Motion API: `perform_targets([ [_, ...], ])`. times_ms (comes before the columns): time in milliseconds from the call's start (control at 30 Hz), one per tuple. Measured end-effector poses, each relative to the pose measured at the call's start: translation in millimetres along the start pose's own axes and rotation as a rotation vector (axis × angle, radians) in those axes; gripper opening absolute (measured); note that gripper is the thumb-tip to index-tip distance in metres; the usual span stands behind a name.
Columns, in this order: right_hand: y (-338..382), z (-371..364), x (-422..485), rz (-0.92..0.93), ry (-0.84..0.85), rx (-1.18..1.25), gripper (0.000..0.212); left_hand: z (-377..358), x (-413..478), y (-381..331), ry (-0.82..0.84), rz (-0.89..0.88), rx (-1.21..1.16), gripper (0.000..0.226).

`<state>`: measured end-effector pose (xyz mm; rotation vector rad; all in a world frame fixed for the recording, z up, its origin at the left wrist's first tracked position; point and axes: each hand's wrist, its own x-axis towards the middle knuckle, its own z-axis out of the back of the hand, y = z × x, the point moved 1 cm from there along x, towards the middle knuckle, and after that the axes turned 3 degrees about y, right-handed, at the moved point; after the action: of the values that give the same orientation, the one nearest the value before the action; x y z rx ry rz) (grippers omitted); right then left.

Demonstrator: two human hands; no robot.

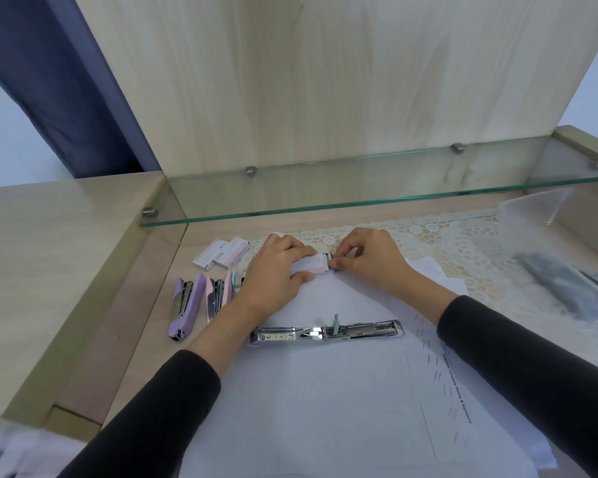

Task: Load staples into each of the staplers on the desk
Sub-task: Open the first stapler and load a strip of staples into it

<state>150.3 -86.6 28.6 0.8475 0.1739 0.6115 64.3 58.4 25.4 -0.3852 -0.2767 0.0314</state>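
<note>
Centre frame, I see the left hand [273, 274] wrapped round a small staple box [309, 266]. The right hand [370, 263] is pinching the metal staple strip [328, 262] at the box's right end. Silver stapler [325, 332] lies opened flat on white paper [325, 391], just below the hands. Purple stapler [183, 307] and pink stapler [218, 294] lie open at left, spare boxes [221, 257] above them.

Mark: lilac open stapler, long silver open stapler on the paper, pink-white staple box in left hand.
lilac open stapler [191, 305]: head view, lilac top arm.
long silver open stapler [311, 333]: head view, central hinge.
pink-white staple box [310, 264]: head view, top face.
</note>
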Motion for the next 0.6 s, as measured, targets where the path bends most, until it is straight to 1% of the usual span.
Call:
perform_targets([
  [200, 1, -2, 2, -0.006, -0.002, -0.025, 0.007, 0, 0, 0, 0.005, -0.005, 0.005, 0.037],
  [400, 2, -3, 2, -0.019, -0.024, 0.002, 0.009, 0, -1, 0, -0.008, -0.017, 0.011, 0.035],
  [500, 1, -2, -4, 0.033, -0.046, 0.079, 0.021, 0, -1, -1, -0.020, -0.021, 0.010, 0.035],
  [600, -4, -3, -8, 0.110, -0.056, 0.088, 0.020, -1, -1, -1, -0.027, -0.030, 0.005, 0.035],
])
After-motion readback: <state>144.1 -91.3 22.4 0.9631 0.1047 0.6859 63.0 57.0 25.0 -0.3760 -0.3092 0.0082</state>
